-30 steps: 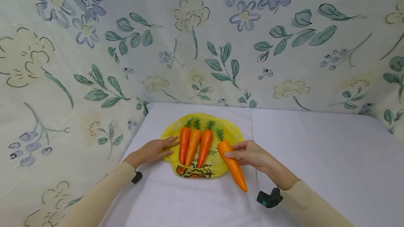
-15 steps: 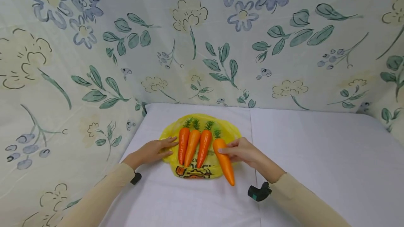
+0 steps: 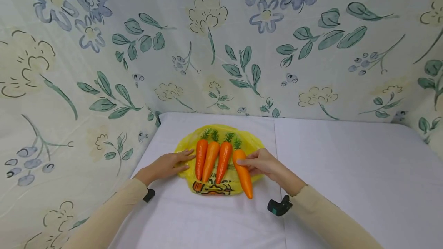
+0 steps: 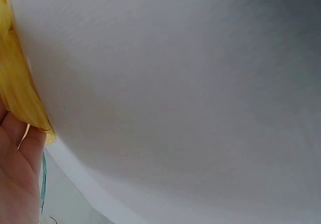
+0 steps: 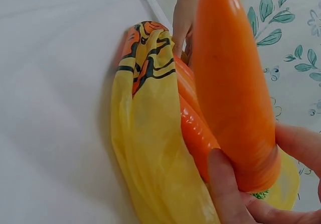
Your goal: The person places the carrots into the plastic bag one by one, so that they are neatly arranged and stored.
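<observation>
A yellow plastic bag (image 3: 254,137) with dark and orange print lies spread on the white cloth. Three orange carrots with green tops, among them a middle carrot (image 3: 211,160), lie side by side on it. My right hand (image 3: 263,161) pinches another carrot (image 3: 243,174) by its thick upper part, thumb on top; its tip points toward me past the bag's front edge. In the right wrist view this carrot (image 5: 230,83) looms large, tip up, over the bag's folded rim (image 5: 150,133). My left hand (image 3: 169,165) rests with extended fingers on the bag's left edge, beside the leftmost carrot (image 3: 201,159).
The white cloth (image 3: 346,172) covers the table and reaches far to the right. Floral fabric (image 3: 214,49) hangs behind and at the left side. A dark wrist camera (image 3: 279,205) sits under the right wrist.
My right hand has carried its carrot leftward and slightly back, over the right part of the bag, nearer the other carrots. The left hand has stayed at the bag's left edge.
</observation>
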A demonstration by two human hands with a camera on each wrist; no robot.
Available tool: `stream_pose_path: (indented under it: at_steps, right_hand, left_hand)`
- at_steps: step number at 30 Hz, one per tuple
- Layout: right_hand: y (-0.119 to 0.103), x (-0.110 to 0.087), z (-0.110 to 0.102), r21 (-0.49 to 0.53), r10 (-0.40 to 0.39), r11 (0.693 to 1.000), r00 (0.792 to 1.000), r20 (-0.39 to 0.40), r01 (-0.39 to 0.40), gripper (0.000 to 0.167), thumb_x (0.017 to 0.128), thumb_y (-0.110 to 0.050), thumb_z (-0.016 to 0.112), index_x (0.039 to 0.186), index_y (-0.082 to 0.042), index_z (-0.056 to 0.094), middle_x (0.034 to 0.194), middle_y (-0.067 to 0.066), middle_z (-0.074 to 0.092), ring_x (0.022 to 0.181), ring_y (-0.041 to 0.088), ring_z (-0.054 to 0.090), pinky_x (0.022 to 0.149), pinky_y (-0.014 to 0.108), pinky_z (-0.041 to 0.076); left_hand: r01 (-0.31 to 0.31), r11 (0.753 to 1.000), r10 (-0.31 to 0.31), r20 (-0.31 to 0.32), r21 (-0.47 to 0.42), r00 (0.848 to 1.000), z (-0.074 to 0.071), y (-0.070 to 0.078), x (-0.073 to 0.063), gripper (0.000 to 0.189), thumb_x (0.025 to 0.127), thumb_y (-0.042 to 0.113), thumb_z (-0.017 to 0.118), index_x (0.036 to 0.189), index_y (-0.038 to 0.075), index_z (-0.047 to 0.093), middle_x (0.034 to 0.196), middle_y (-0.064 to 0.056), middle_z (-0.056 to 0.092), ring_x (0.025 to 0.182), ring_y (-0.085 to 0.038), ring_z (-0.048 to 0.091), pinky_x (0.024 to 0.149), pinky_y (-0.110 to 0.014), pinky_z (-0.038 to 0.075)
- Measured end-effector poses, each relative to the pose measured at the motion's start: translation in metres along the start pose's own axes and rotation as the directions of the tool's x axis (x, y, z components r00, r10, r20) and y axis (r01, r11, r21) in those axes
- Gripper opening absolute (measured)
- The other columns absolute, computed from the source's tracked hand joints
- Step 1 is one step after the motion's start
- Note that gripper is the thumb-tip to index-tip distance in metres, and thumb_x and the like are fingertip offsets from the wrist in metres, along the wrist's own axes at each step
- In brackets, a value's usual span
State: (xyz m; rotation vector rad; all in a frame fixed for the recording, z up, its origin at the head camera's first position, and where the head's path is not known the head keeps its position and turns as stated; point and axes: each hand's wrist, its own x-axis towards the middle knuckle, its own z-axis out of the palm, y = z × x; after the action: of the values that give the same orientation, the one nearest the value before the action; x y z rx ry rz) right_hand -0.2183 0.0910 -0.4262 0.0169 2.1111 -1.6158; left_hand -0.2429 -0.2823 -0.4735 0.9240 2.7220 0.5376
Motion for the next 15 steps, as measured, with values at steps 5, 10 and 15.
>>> stream_pose_path:
  at_steps: [5,10,15]
  right_hand:
    - [0.0001,0.0028,0.0007,-0.014,0.000,1.000,1.000,-0.014,0.000,0.039,0.088,-0.023,0.079,0.103,0.011,0.070,0.082,0.010,0.070,0.069,0.019,0.068,0.070,0.035,0.060]
    - [-0.0021,0.0041,0.0018,-0.014,0.005,1.000,1.000,-0.024,-0.005,0.034,0.088,-0.022,0.079,0.096,0.010,0.069,0.078,0.010,0.068,0.067,0.018,0.067,0.070,0.034,0.060]
    - [-0.0042,0.0066,0.0031,-0.011,0.011,1.000,0.999,-0.044,-0.011,0.031,0.087,-0.021,0.079,0.092,0.007,0.066,0.080,0.010,0.068,0.068,0.019,0.068,0.070,0.034,0.060]
  left_hand:
    - [-0.004,1.000,0.004,-0.003,-0.008,1.000,-0.0005,0.0003,0.0001,0.052,0.102,0.037,0.058,0.148,0.016,0.050,0.159,-0.003,0.034,0.146,-0.025,0.031,0.115,-0.052,0.029]
    - [0.000,1.000,0.000,-0.003,-0.008,1.000,-0.0009,0.0001,-0.0001,0.052,0.102,0.038,0.057,0.148,0.017,0.050,0.159,-0.002,0.034,0.146,-0.025,0.030,0.115,-0.051,0.029]
    - [-0.005,1.000,0.005,-0.007,0.000,1.000,-0.0006,0.0000,0.0000,0.052,0.102,0.038,0.058,0.148,0.017,0.050,0.159,-0.002,0.034,0.146,-0.025,0.031,0.115,-0.050,0.030]
